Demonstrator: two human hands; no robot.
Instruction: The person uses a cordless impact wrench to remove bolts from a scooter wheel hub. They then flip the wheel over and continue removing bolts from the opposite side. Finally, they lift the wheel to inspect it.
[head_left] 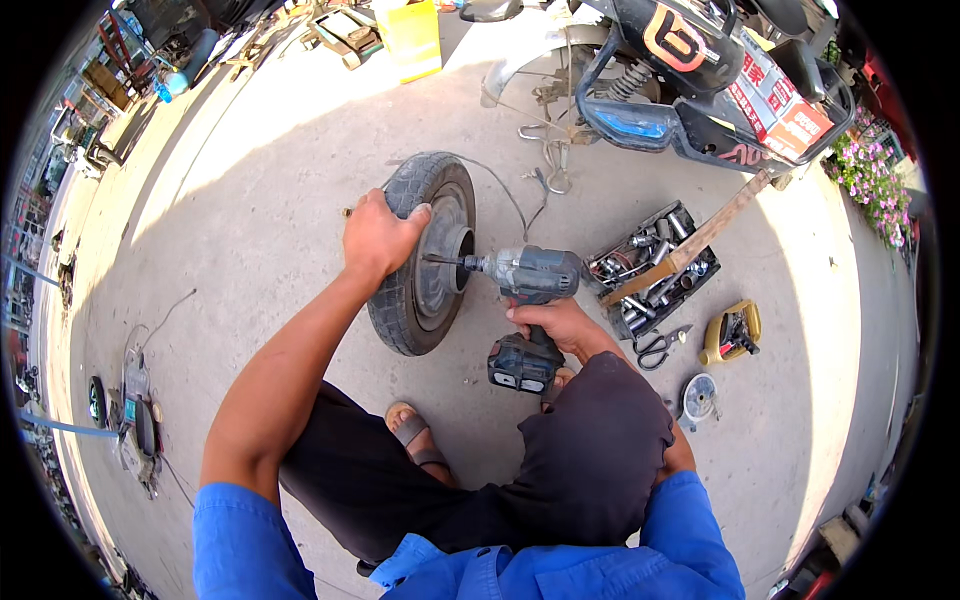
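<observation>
A scooter wheel (398,300) with a black tyre and grey metal hub stands upright on the concrete in front of me. My left hand (382,235) grips the top of its tyre, thumb toward the hub. In my right hand (560,325) is a cordless impact wrench (535,275), held by its handle with the battery low and toward me. The tool's thin bit points left and reaches the hub face beside the raised centre ring. Whether its tip sits in a bolt is too small to tell. A cable trails from behind the wheel.
Right of the wrench lies a tray of sockets (650,300) with a wooden strip (690,255) across it. Scissors (660,347), a cut yellow container (733,332) and a round metal part (699,396) lie nearer. A scooter (640,125) stands far right; loose parts (140,430) lie left.
</observation>
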